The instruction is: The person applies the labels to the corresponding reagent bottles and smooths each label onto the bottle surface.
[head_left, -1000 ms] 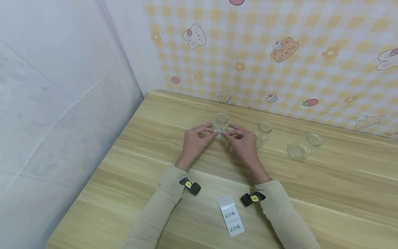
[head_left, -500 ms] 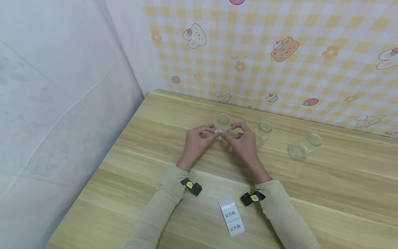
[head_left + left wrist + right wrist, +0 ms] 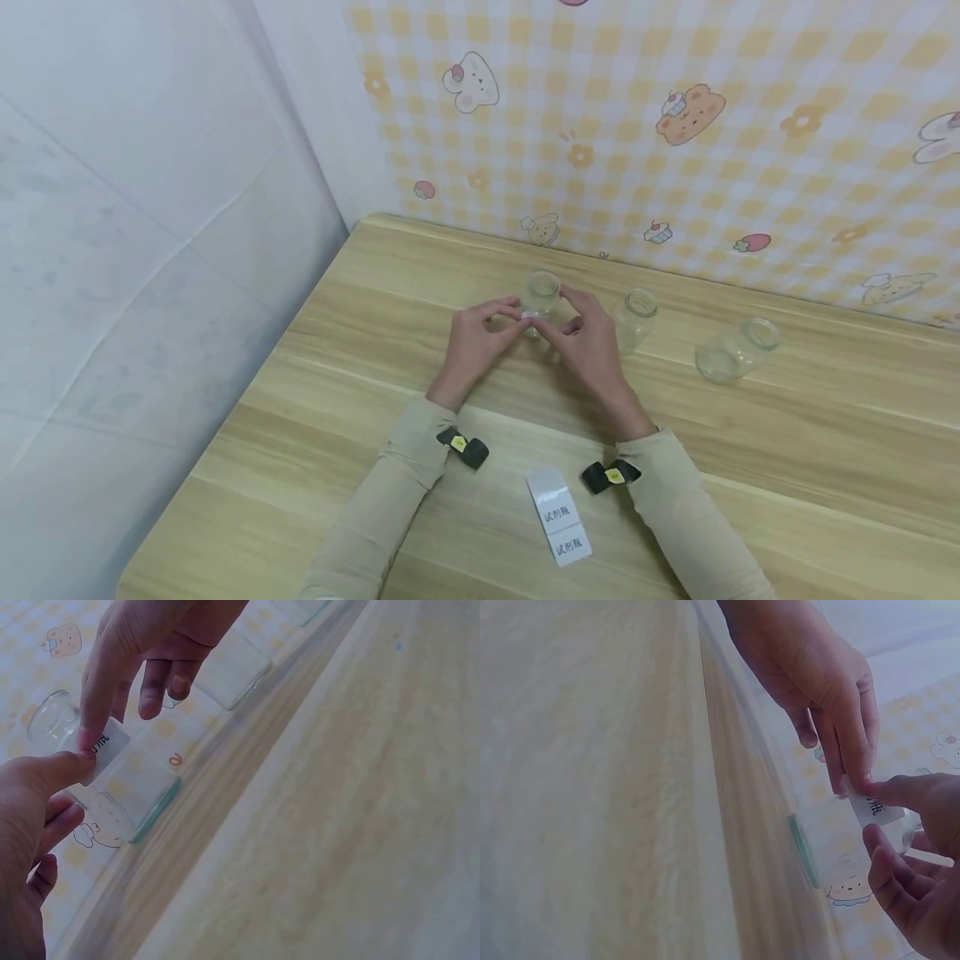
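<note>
A small clear glass jar (image 3: 542,293) stands upright on the table, between both hands. A white label (image 3: 112,754) with black characters lies across its front. My left hand (image 3: 480,342) pinches the label's left end between thumb and index finger. Its thumb is over the label's face, close to the other thumb. My right hand (image 3: 588,342) has its thumb on the label too, while its index finger reaches round the jar's right side near the rim. The right wrist view shows part of the label (image 3: 877,810) between the hands; fingers hide the rest.
Two more clear jars stand to the right, a nearer jar (image 3: 636,323) and a farther jar (image 3: 737,352). A label strip (image 3: 560,517) with printed characters lies between the forearms. Behind the wooden table (image 3: 337,350) hangs a yellow checked cloth (image 3: 600,117).
The right thumb has slid left along the label to the left thumb. The right index finger has moved in against the jar. The jar appears slightly farther right.
</note>
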Tool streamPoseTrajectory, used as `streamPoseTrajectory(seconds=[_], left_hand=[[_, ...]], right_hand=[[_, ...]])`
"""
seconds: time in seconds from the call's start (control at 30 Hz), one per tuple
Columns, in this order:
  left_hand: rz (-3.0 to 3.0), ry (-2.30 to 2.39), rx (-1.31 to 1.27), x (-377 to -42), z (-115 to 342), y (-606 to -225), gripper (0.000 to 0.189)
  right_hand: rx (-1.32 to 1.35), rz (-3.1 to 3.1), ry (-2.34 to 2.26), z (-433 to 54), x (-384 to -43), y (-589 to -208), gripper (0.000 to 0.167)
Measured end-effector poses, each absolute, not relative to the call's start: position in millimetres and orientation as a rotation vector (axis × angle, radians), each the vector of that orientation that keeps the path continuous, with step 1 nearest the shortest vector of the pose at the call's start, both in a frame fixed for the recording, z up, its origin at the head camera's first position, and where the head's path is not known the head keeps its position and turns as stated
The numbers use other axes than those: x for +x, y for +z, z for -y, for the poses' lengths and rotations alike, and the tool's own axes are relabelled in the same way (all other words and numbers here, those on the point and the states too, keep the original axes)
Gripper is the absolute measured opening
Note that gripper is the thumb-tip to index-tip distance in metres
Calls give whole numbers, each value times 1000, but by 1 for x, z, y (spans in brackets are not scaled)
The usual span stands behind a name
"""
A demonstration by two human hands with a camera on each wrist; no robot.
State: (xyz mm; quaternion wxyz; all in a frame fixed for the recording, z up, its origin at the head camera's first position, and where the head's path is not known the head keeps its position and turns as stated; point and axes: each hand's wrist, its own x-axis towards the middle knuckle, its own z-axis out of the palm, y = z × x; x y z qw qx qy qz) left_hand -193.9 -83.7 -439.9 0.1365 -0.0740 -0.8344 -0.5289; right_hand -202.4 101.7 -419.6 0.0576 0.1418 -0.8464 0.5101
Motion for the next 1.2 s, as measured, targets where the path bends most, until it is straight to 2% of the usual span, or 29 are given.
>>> streamPoseTrajectory(seconds=[0.73, 1.0, 1.2], left_hand=[[2402, -1508, -277, -194, 82, -442, 14], [2392, -1508, -289, -194, 82, -442, 17], [2340, -1589, -284, -193, 82, -443, 29]], right_hand=[[418, 2560, 1530, -102, -203, -418, 62], [438, 2544, 1524, -101, -203, -418, 60], [484, 2520, 1525, -102, -204, -418, 57]])
